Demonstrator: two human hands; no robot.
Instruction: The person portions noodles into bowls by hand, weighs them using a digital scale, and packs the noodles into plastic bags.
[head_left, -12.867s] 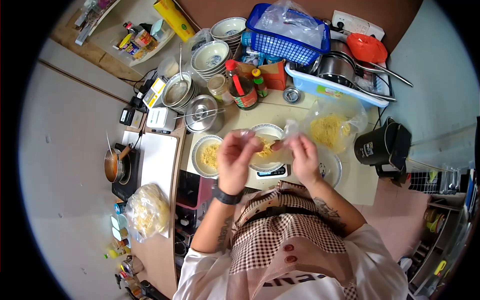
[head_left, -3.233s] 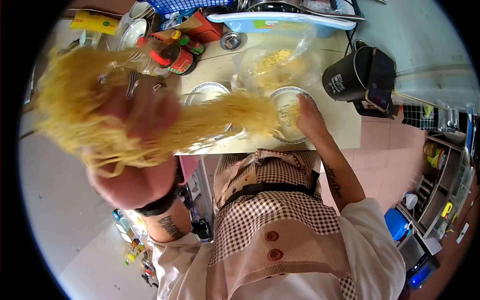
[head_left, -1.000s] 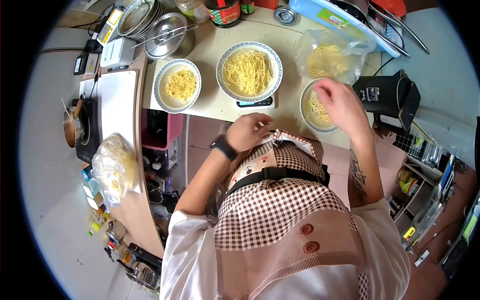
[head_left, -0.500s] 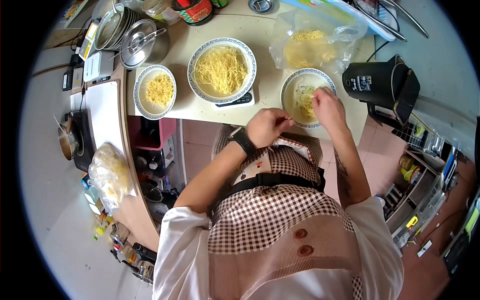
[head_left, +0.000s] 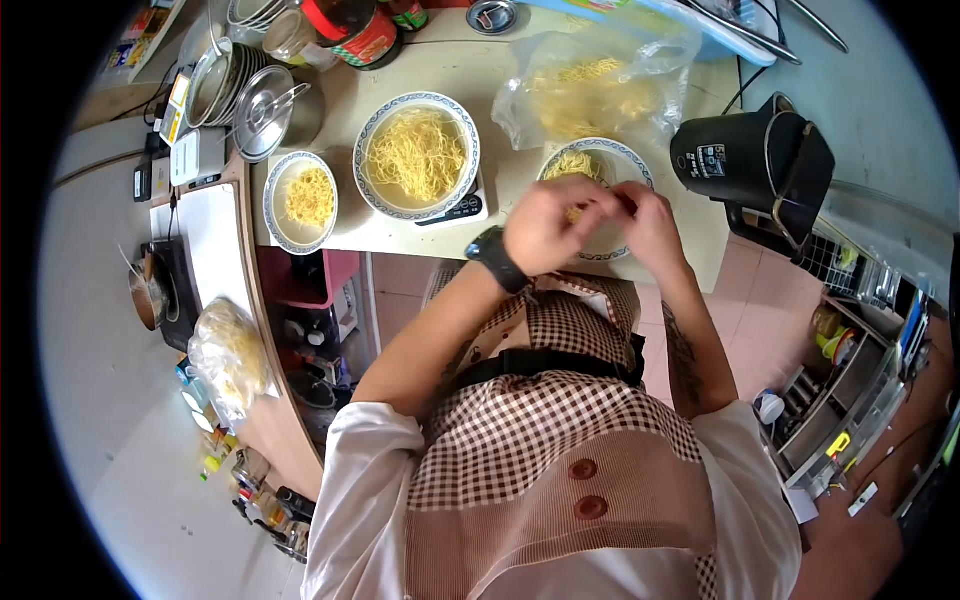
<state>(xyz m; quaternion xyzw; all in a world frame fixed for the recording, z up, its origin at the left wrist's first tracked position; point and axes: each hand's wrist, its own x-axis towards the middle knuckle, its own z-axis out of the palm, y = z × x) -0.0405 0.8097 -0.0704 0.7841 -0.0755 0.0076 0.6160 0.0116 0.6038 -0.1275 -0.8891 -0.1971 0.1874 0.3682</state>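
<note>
Partly hidden, noodles point(head_left: 572, 166) (bowled), beneath left hand point(head_left: 550, 225)

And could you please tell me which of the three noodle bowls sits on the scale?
The middle bowl: the scale shows under its rim, while none shows beneath the left bowl or the right bowl.

Over the right bowl point(head_left: 641, 170), my left hand point(head_left: 552, 225) and right hand point(head_left: 652, 228) crowd each other, leaving little room between them. Straight back, the plastic bag point(head_left: 655, 75) bars my reach; to the right, the black pitcher point(head_left: 738, 165) leaves only a narrow lane. Leftward, I have bare tabletop point(head_left: 505, 178) as far as the scale point(head_left: 468, 208) and the middle bowl point(head_left: 362, 170). Behind that bowl lies open table up to the sauce bottle point(head_left: 360, 42). The gap to the left bowl point(head_left: 274, 220) is slim.
</note>
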